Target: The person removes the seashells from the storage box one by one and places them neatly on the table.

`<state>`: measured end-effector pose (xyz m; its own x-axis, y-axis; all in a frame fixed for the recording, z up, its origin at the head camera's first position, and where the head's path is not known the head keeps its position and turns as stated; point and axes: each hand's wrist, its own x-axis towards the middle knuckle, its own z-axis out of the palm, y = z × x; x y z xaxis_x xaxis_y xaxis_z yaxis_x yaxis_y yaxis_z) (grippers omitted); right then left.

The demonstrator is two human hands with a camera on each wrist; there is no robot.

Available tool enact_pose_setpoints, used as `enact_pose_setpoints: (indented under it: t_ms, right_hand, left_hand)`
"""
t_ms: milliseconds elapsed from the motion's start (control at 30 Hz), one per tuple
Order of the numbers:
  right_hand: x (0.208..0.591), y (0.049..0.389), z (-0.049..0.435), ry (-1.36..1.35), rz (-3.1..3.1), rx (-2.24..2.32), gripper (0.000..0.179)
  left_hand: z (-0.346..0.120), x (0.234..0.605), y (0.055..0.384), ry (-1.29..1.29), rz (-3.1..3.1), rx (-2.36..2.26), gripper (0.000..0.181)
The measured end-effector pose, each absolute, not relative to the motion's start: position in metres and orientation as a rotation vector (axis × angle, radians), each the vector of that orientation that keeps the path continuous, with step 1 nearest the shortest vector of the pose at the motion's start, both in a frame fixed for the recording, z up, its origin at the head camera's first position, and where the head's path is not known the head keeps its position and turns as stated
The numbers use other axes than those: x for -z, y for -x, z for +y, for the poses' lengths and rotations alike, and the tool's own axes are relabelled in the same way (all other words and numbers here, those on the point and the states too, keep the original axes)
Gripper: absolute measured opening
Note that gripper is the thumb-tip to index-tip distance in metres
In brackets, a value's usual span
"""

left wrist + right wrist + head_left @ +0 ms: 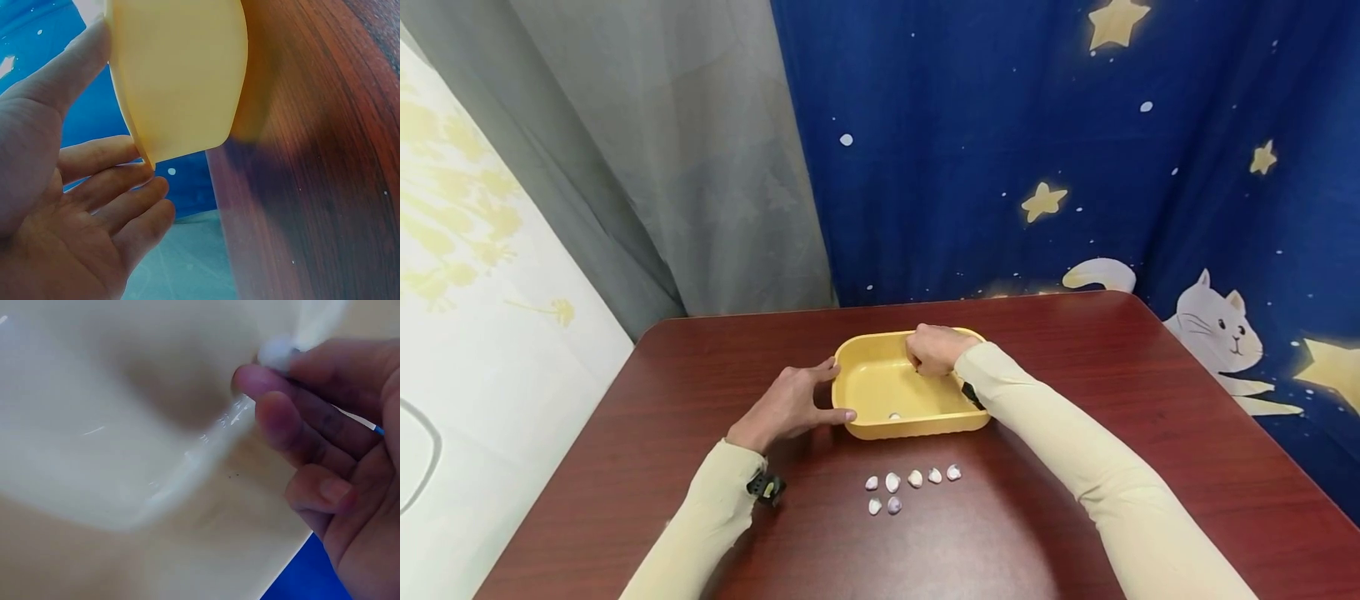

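A yellow plastic tub [876, 388] stands on the table. My left hand [786, 404] holds its left end, with the thumb at the near corner and a finger at the far one. In the left wrist view, the thumb and fingers touch the tub's rim [128, 119]. My right hand [936, 348] reaches inside the tub at the right. Between its thumb and index finger it pinches a small whitish shell [277, 353], blurred in the right wrist view. Another small pale shell [894, 416] lies in the tub near the front wall.
Several small seashells [915, 478] lie in a row on the dark red table [1030, 525] in front of the tub. Two more, one a purplish shell [894, 505], lie nearer to me. Blue and grey curtains [970, 150] hang behind the table.
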<state>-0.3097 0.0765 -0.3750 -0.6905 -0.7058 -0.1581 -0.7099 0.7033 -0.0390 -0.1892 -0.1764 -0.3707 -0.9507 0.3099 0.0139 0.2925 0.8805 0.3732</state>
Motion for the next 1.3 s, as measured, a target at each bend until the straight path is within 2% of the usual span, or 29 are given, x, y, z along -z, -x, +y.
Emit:
enact_pose_setpoints:
  t_ms: [333, 633, 1100, 1300]
  right_hand:
    - [0.370, 0.310, 0.083, 1.149, 2.712, 0.071, 0.025]
    - [0.345, 0.300, 0.085, 1.186, 2.692, 0.147, 0.014]
    - [0.316, 0.261, 0.090, 1.382, 2.675, 0.142, 0.021]
    - [0.315, 0.240, 0.097, 1.430, 2.654, 0.208, 0.020]
  left_hand:
    - [-0.173, 0.371, 0.188, -0.489, 2.997, -0.585, 0.086]
    - [-0.175, 0.372, 0.189, -0.497, 3.000, -0.585, 0.088]
    - [-0.176, 0.371, 0.189, -0.493, 2.996, -0.579, 0.090]
    - [-0.177, 0.371, 0.189, -0.496, 2.997, -0.595, 0.090]
